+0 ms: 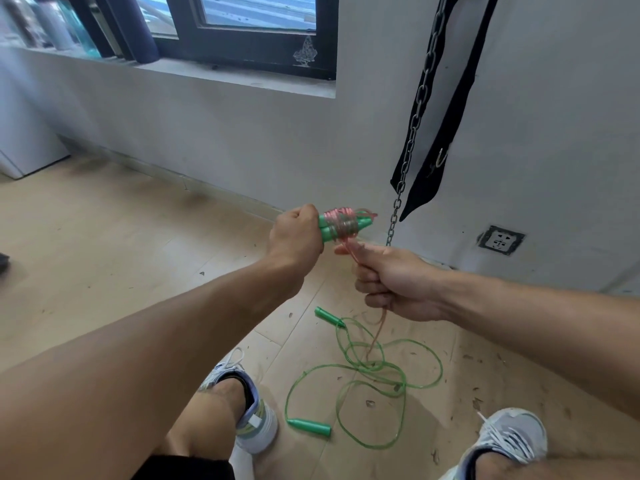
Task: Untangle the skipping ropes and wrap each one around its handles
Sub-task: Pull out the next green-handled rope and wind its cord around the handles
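Note:
My left hand grips a pair of green handles held side by side, with pink rope wound around their middle in several turns. My right hand holds the loose pink strand just below the handles; the rest of it hangs down from my fist toward the floor. A second rope, green, lies in loose loops on the wooden floor between my feet. One of its green handles lies near the top of the loops, the other green handle beside my left shoe.
A metal chain and black straps hang on the white wall right behind the handles. A wall socket sits low at the right. My shoes flank the green rope. A window sill runs along the upper left.

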`<state>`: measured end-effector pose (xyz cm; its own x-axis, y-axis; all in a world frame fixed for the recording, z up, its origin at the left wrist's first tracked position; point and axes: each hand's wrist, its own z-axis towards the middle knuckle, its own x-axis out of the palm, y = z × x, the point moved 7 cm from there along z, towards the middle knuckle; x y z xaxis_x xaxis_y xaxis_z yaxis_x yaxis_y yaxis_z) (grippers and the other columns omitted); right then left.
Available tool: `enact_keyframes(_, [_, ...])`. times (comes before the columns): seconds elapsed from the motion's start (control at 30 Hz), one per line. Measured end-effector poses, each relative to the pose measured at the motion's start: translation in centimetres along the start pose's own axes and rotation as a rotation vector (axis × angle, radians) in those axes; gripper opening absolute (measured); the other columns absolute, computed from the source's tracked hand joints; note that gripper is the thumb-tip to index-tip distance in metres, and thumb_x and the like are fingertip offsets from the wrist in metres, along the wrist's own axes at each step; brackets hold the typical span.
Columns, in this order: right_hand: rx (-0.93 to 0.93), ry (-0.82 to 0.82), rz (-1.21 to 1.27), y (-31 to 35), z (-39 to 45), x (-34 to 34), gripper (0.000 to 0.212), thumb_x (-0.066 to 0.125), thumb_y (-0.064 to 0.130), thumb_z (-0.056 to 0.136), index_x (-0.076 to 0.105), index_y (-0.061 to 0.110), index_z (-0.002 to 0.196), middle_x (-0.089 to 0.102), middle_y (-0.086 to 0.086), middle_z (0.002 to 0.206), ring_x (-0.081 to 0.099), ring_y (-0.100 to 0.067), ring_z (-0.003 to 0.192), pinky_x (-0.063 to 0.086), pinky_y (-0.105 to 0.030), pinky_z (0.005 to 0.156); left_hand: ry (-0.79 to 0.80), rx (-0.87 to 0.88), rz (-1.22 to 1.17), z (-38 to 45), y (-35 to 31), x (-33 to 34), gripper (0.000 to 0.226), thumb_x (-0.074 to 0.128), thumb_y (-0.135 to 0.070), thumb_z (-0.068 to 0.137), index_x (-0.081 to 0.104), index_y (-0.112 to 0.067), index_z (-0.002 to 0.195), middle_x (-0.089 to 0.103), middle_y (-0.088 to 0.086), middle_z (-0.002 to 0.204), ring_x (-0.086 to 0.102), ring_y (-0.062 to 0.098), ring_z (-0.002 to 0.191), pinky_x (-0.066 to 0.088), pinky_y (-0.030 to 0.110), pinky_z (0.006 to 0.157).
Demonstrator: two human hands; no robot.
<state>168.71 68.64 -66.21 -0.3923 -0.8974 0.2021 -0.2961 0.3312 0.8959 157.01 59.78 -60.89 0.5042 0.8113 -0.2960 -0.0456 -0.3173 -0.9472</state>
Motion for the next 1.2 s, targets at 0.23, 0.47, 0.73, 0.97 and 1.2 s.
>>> enact_keyframes(0.23, [-0.177,-0.061,-0.379,1.6,-2.0,2.5,0.031,0.05,0.039,0.105,0.071,0.02,0.092,0.045,0.004,0.059,0.035,-0.007,0.045,0.029,-0.023,0.046,-0.187,0.101,0.209,2.4,0.3,-2.0,0.036,0.034,-0.033,0.099,0.054,-0.015,0.076,0.055,0.007,0.073,0.052,0.025,0.068,0.044,0.038,0.062])
enact_keyframes(0.47, [-0.479,-0.195,-0.723,6.6,-3.9,1.7,0.032,0.052,0.032,0.104,0.063,0.016,0.079,0.054,0.001,0.062,0.045,-0.012,0.054,0.04,-0.033,0.056,0.042,0.478,0.673,1.8,-0.2,-0.3,0.035,0.032,-0.026,0.104,0.045,-0.018,0.073,0.048,0.0,0.066,0.043,0.018,0.057,0.026,0.03,0.049])
enact_keyframes(0.73, [-0.401,-0.19,-0.57,5.9,-1.5,-3.4,0.027,0.055,0.029,0.103,0.065,0.007,0.09,0.047,0.003,0.062,0.041,-0.008,0.054,0.035,-0.019,0.052,0.489,0.454,0.452,-1.1,-0.5,3.7,0.034,0.037,-0.022,0.104,0.045,-0.012,0.072,0.044,0.006,0.067,0.037,0.016,0.057,0.031,0.031,0.051])
enact_keyframes(0.97, [-0.337,-0.104,-0.377,5.1,-0.8,-3.5,0.027,0.057,0.032,0.1,0.062,0.012,0.083,0.043,0.004,0.057,0.032,-0.008,0.048,0.024,-0.021,0.046,0.615,0.302,0.495,-2.4,0.1,5.0,0.035,0.035,-0.027,0.104,0.055,-0.011,0.08,0.045,0.006,0.067,0.038,0.015,0.054,0.033,0.027,0.049])
enact_keyframes(1.2, [-0.178,-0.233,-0.375,3.5,-0.2,-5.4,0.031,0.057,0.04,0.1,0.06,0.017,0.08,0.054,-0.005,0.071,0.042,-0.02,0.06,0.028,-0.026,0.05,0.476,0.287,0.322,-2.2,-1.2,3.9,0.031,0.036,-0.022,0.102,0.045,-0.011,0.074,0.042,0.006,0.064,0.037,0.02,0.058,0.03,0.037,0.056])
